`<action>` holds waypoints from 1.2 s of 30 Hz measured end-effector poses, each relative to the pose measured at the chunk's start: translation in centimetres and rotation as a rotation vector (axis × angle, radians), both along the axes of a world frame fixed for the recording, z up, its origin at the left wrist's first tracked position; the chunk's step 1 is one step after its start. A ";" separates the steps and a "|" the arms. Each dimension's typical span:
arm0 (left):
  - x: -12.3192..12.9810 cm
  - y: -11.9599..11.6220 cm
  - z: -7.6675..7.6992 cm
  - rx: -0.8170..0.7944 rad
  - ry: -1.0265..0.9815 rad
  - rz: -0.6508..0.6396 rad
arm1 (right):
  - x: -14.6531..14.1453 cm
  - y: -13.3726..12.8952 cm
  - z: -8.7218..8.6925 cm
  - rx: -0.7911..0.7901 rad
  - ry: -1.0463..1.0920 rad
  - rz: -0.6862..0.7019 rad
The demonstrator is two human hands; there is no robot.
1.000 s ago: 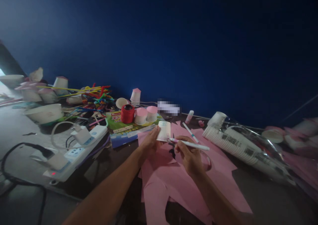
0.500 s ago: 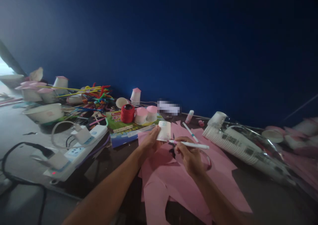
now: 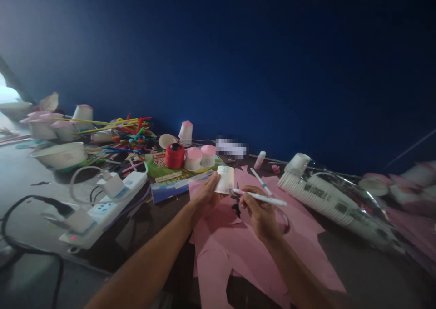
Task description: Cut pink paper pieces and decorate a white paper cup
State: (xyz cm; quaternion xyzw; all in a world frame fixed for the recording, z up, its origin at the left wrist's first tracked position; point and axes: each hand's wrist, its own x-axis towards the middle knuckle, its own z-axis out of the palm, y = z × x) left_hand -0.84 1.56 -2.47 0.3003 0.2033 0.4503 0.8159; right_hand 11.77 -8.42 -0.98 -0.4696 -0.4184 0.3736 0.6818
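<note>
A small white paper cup point(image 3: 225, 179) is tilted in my left hand point(image 3: 208, 191), whose fingers are closed round its left side. My right hand point(image 3: 256, 210) pinches a white marker pen point(image 3: 267, 199), its tip at the cup's lower right edge. Faint marks show on the cup wall; I cannot make out their shape. Under both hands lie cut sheets of pink paper point(image 3: 218, 245). Scissors point(image 3: 286, 223) rest on the paper, partly hidden behind my right hand. A second marker point(image 3: 261, 181) lies on the paper beyond it.
Stacked paper cups in clear plastic point(image 3: 316, 197) lie at right. A glue stick point(image 3: 260, 160), a red thread spool point(image 3: 175, 156) and pink-topped cups point(image 3: 193, 159) stand farther back. At left are a power strip point(image 3: 102, 211), a white bowl point(image 3: 61, 155) and colourful pipe cleaners point(image 3: 136, 129).
The marker in my right hand has tilted slightly, its back end a little lower and its tip a little higher against the cup. My left hand and the cup stay in place.
</note>
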 end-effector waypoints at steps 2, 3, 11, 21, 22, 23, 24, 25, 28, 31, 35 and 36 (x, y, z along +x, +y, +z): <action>0.0 0.0 -0.1 -0.002 -0.002 0.006 | 0.1 0.0 0.0 -0.009 -0.009 0.003; 0.0 0.0 -0.1 -0.002 -0.005 0.005 | 0.1 -0.1 0.1 -0.013 -0.010 0.004; 0.0 -0.1 0.1 -0.002 -0.055 -0.010 | 0.1 0.0 0.0 -0.007 0.050 -0.020; 0.2 0.0 0.1 -0.032 -0.032 0.024 | 0.0 0.1 -0.1 -0.004 0.044 0.002; 0.2 0.0 0.1 -0.030 -0.026 0.026 | 0.0 0.0 -0.2 -0.005 0.042 0.006; 0.2 0.0 0.0 -0.030 -0.018 0.030 | 0.0 0.0 -0.2 -0.005 0.041 0.010; 0.2 0.0 0.0 -0.030 -0.014 0.036 | 0.0 0.0 -0.2 -0.005 0.042 0.014; 0.2 0.0 0.0 -0.028 -0.016 0.037 | 0.0 0.0 -0.1 -0.005 0.043 0.017; 0.1 -0.1 0.0 -0.018 -0.041 0.036 | -0.1 0.0 0.0 -0.010 0.068 0.020; 0.0 -0.2 0.2 -0.011 -0.036 0.034 | -0.1 0.1 -0.1 -0.019 0.126 0.014; 0.0 -0.2 0.2 0.004 -0.035 0.018 | -0.1 0.2 -0.1 -0.042 0.213 -0.004; 0.0 -0.1 0.2 0.008 -0.041 0.012 | -0.1 0.3 -0.1 -0.045 0.233 -0.008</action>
